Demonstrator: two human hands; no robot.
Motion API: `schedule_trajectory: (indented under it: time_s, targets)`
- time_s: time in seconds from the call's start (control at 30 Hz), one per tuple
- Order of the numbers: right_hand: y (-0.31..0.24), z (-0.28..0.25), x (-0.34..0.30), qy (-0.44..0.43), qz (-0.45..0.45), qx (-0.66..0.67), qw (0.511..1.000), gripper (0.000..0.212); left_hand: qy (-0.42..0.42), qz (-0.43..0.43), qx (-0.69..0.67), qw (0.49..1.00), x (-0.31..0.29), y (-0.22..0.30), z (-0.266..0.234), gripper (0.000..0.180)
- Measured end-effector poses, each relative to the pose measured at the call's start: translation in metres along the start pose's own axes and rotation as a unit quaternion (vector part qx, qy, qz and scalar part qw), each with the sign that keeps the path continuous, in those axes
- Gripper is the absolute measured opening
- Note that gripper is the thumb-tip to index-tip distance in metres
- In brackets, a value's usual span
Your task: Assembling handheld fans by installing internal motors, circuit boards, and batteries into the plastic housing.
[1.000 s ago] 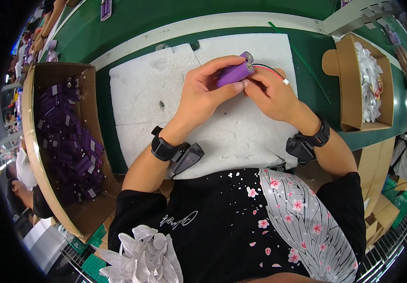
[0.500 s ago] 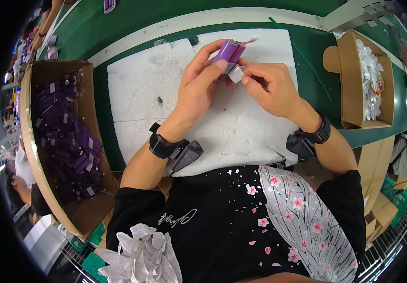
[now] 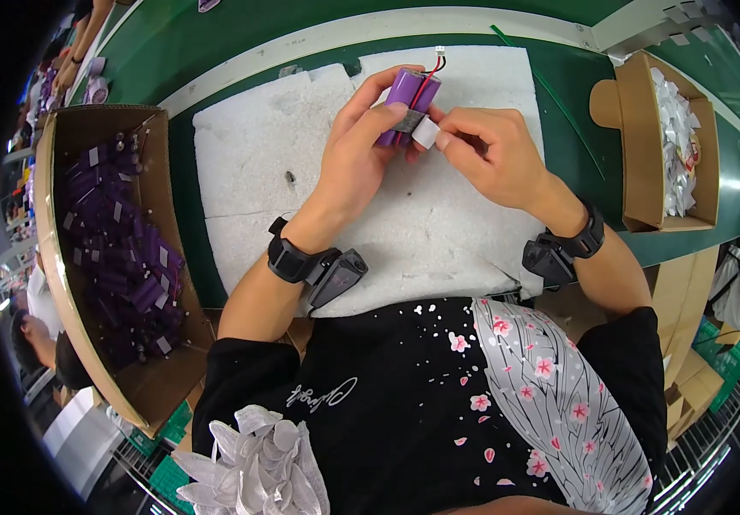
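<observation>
My left hand [image 3: 359,142] is closed around a purple battery pack [image 3: 403,89], held up over the far part of a white foam board [image 3: 267,163]. Red and black wires run along the pack to a small white connector [image 3: 440,52] at its far end. A grey band [image 3: 408,122] lies across the pack's middle, beside the left thumb. Between thumb and forefinger, my right hand [image 3: 492,154] pinches a small white label [image 3: 426,132], whose left edge meets the grey band. Whether the label is stuck to the band I cannot tell.
At left stands a cardboard box [image 3: 183,215] with many purple battery packs [image 3: 121,249]. A smaller cardboard box [image 3: 634,163] with white slips [image 3: 677,142] is at right. A thin green strip [image 3: 559,99] lies on the green table beside the board. Other people are at both edges.
The battery pack has turned in my left hand, so its wires and connector now point away and the grey band shows more. The white label stays in my right fingers.
</observation>
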State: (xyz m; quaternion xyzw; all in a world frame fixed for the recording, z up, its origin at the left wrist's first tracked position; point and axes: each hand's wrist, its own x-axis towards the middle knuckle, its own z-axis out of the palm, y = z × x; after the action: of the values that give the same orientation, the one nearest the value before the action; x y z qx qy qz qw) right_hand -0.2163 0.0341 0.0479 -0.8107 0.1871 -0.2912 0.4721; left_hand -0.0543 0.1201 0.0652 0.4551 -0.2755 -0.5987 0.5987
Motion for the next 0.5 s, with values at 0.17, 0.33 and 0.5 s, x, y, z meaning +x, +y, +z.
schedule_trajectory:
  time_s: [0.17,0.33,0.5]
  targets:
    - [0.001,0.0003,0.0005,-0.003,-0.001,0.0,1.0,0.01,0.003,-0.011,0.004,1.0,0.0003,0.0004,-0.0012,0.041]
    - [0.0008,0.0003,0.0002,-0.001,-0.007,-0.001,1.0,0.01,0.011,-0.013,0.012,1.0,0.0002,0.0017,0.0005,0.042]
    - [0.0019,0.0005,0.0003,-0.002,-0.014,-0.001,1.0,0.01,0.009,-0.01,0.015,1.0,0.0003,0.0017,0.0005,0.042]
